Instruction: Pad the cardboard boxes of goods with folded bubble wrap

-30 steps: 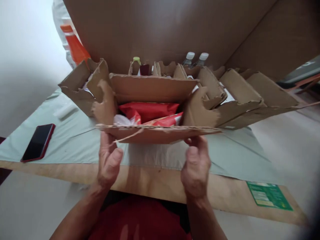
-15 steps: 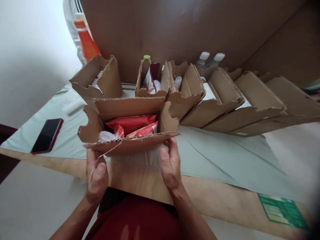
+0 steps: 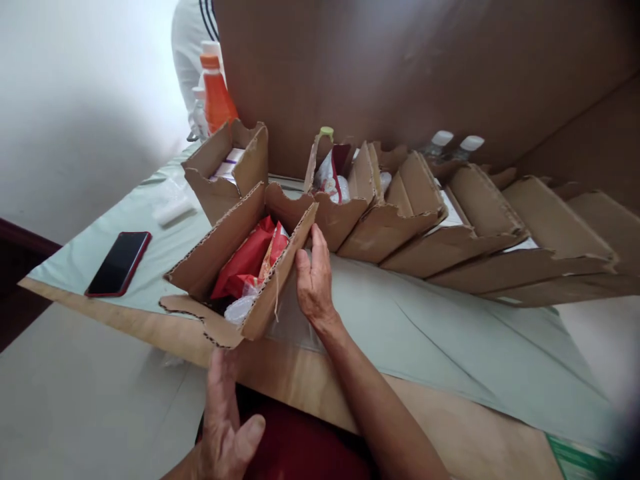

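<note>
An open-topped cardboard box [image 3: 273, 287] sits at an angle near the table's front edge. Inside it are red packets [image 3: 246, 259] and a clear plastic item [image 3: 239, 310] whose kind I cannot make out. A thin loose strand hangs from the box's right wall. My left hand [image 3: 225, 417] is open at the near end of the box, fingers stretched up under its notched rim; whether the fingertips touch is unclear. My right hand [image 3: 315, 280] lies along the outside of the right wall, fingers extended and flat near the far corner.
A phone [image 3: 119, 264] lies at left on the green cloth [image 3: 370, 293], near a crumpled plastic wrap [image 3: 173, 207]. Behind stand another cardboard box [image 3: 253, 160] and a row of several filled boxes [image 3: 395, 233] to the right. Bottles, one orange [image 3: 217, 100], stand at the back. A person's striped sleeve [image 3: 193, 53] shows behind.
The box has turned from lying crosswise to pointing away from me. My right hand has moved up along its side; my left hand has dropped back toward me and opened.
</note>
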### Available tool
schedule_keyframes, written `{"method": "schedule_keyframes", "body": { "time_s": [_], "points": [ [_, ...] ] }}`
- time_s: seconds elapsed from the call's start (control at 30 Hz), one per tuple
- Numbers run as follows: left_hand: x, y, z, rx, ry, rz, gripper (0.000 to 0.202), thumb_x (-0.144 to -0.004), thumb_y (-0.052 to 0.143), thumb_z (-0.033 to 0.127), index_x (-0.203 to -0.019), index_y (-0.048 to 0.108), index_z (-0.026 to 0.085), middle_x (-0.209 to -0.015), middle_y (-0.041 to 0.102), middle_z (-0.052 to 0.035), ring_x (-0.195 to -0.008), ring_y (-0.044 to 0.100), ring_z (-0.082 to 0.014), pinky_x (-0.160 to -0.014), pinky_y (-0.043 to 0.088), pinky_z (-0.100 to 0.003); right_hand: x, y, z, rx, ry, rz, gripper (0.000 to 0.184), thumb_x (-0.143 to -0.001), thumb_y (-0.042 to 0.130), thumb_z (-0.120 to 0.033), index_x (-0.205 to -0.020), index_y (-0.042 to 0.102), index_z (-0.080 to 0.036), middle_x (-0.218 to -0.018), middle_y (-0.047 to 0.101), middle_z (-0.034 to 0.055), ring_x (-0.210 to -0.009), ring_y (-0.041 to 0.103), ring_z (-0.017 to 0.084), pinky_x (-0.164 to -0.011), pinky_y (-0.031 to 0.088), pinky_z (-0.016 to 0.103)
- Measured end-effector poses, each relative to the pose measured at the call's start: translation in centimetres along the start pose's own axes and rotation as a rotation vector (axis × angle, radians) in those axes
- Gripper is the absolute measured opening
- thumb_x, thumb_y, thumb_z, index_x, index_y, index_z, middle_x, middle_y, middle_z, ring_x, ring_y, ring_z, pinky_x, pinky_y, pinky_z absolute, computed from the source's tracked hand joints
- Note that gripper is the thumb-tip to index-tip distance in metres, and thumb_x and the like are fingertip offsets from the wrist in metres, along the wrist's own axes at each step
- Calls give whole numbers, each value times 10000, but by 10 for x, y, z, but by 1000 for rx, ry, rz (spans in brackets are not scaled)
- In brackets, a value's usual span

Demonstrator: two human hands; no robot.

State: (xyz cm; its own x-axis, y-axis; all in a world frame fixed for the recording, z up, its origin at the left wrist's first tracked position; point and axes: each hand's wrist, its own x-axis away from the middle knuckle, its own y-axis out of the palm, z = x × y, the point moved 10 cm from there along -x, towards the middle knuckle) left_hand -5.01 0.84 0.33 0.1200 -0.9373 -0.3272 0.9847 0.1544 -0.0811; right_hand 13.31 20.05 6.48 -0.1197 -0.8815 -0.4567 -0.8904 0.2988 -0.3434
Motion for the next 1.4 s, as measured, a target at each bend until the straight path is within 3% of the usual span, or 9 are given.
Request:
{"method": "schedule_keyframes", "body": {
  "time_s": [0.27, 0.43, 0.63, 0.77, 0.9, 1.0, 1.23, 1.33, 1.4],
  "points": [
    [7, 1, -21, -84, -95, -42, 945, -896, 674, 331, -1676, 141, 321, -1749, 200, -80, -1622, 105, -401, -1320, 174, -617, 1, 20, -19, -24, -72, -30, 601, -1058, 291, -588, -1583, 377, -308, -1641, 422, 105, -1539, 364, 280, -1250, 299, 567],
    [-15, 2, -15, -170, -77, -20, 926, -889, 712, 335, -1661, 200, 338, -1731, 216, -100, -1611, 150, -425, -1315, 161, -625, 11, 14, 28, -49, 59, 44, 571, -1051, 295, -589, -1472, 517, -273, -1557, 519, 117, -1471, 454, 271, -1229, 330, 550],
    [-44, 39, -4, -206, -138, -112, 852, -982, 612, 325, -1668, 109, 368, -1773, -23, -61, -1634, 25, -376, -1318, 113, -616, 17, 13, 83, -81, 207, 40, 609, -1037, 319, -600, -1382, 589, -177, -1449, 610, 174, -1378, 547, 268, -1201, 380, 509],
    [-43, 57, -10, -158, -184, -177, 870, -991, 601, 332, -1671, 59, 357, -1775, -24, -56, -1641, -1, -328, -1332, 100, -568, 19, 21, 67, -98, 109, -40, 643, -1006, 403, -628, -1517, 484, -246, -1572, 523, 130, -1448, 495, 279, -1206, 368, 525],
    [-50, 51, -14, -138, -171, -135, 854, -987, 612, 340, -1670, 100, 362, -1777, 35, -36, -1643, 51, -295, -1341, 107, -516, 26, 34, 49, -67, 11, -119, 611, -1014, 390, -610, -1526, 483, -290, -1595, 507, 95, -1498, 438, 289, -1207, 347, 557],
    [-77, 55, -15, -98, -125, -134, 852, -980, 627, 368, -1669, 128, 331, -1770, 103, -73, -1638, 90, -310, -1329, 119, -556, 25, 26, 66, -102, 121, 2, 554, -1026, 363, -576, -1412, 588, -248, -1468, 615, 117, -1384, 554, 265, -1163, 419, 501],
    [-173, 106, -39, -82, -125, -304, 822, -933, 644, 548, -1613, 303, 237, -1757, 106, -176, -1626, 114, -377, -1256, 271, -626, 19, 12, 98, -140, 226, 125, 494, -1022, 360, -536, -1260, 641, -206, -1347, 665, 144, -1283, 604, 259, -1099, 468, 490],
    [-186, 100, -41, -160, -105, -281, 692, -934, 637, 541, -1523, 460, 223, -1725, 208, -200, -1595, 235, -393, -1210, 350, -626, 19, 11, 99, -148, 227, 125, 472, -1016, 383, -529, -1219, 657, -204, -1333, 675, 144, -1254, 620, 256, -1082, 475, 484],
    [-188, 78, -32, -250, -29, -201, 593, -928, 659, 481, -1454, 537, 233, -1694, 288, -188, -1565, 311, -382, -1221, 328, -630, 18, 12, 98, -150, 223, 119, 447, -1013, 401, -514, -1180, 674, -202, -1297, 691, 141, -1227, 631, 252, -1075, 478, 476]
  ]
}}
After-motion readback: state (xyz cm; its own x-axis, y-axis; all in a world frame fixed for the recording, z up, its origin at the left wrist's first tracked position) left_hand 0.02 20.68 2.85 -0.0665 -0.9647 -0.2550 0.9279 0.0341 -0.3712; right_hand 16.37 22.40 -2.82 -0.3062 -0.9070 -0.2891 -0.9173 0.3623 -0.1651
